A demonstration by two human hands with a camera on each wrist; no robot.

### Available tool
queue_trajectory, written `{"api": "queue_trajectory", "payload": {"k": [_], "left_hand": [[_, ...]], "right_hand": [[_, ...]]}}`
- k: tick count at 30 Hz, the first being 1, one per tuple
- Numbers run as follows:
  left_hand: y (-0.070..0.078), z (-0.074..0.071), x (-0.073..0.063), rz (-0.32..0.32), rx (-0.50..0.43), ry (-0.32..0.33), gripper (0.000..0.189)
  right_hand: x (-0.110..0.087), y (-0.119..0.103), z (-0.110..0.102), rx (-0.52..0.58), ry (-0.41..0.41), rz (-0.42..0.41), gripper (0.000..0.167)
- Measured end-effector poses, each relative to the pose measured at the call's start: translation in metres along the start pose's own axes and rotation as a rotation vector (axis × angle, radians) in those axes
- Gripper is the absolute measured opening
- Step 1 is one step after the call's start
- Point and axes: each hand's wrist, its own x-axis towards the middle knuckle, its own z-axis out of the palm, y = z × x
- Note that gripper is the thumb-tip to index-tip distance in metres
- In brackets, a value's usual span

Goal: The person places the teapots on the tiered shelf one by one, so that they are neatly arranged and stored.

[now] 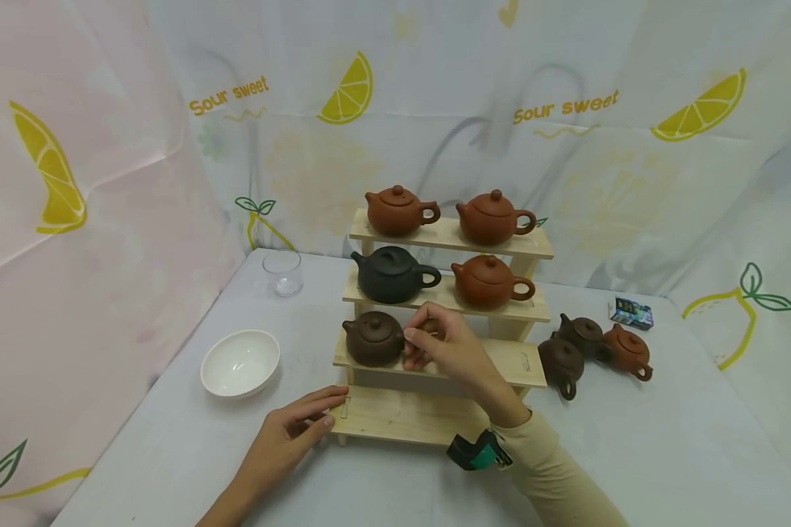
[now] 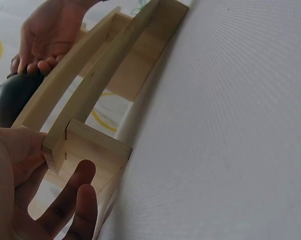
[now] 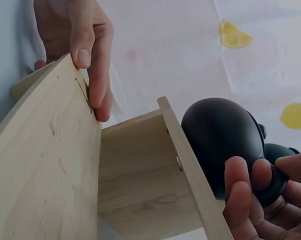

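The right hand (image 1: 444, 340) pinches in its grip the brown teapot (image 1: 373, 340) by its handle (image 3: 271, 196), and the left hand (image 1: 293, 432), spread, touches the wooden stand (image 1: 409, 417)

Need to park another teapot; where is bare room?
Free: the bottom shelf, right of the left hand; the right end of the shelf above, past the right hand; the tabletop in front of three clustered teapots. Crowded: the top two shelves, two teapots each, and the spot where those three sit.
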Motion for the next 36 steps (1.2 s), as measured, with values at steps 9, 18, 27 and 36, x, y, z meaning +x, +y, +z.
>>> {"api": "queue_trajectory", "payload": {"k": [9, 18, 27, 36], "left_hand": [[-0.0002, 0.0001, -0.0003, 0.005, -0.009, -0.005, 0.032], [-0.0013, 0.0003, 0.0000, -0.001, 0.000, -0.003, 0.032], [-0.0015, -0.0010, 0.0005, -0.031, -0.006, -0.010, 0.032], [-0.0013, -0.0003, 0.0003, -0.005, 0.001, -0.008, 0.032]], "right_hand": [[-0.0029, 0.0014, 0.0012, -0.040, 0.031, -0.019, 0.010], [-0.0038, 0.0028, 0.0005, -0.053, 0.050, -0.032, 0.010], [-0.0034, 0.0040, -0.0012, -0.097, 0.034, -0.066, 0.009], [-0.0056, 0.0081, -0.0057, -0.208, 0.033, -0.160, 0.010]]}}
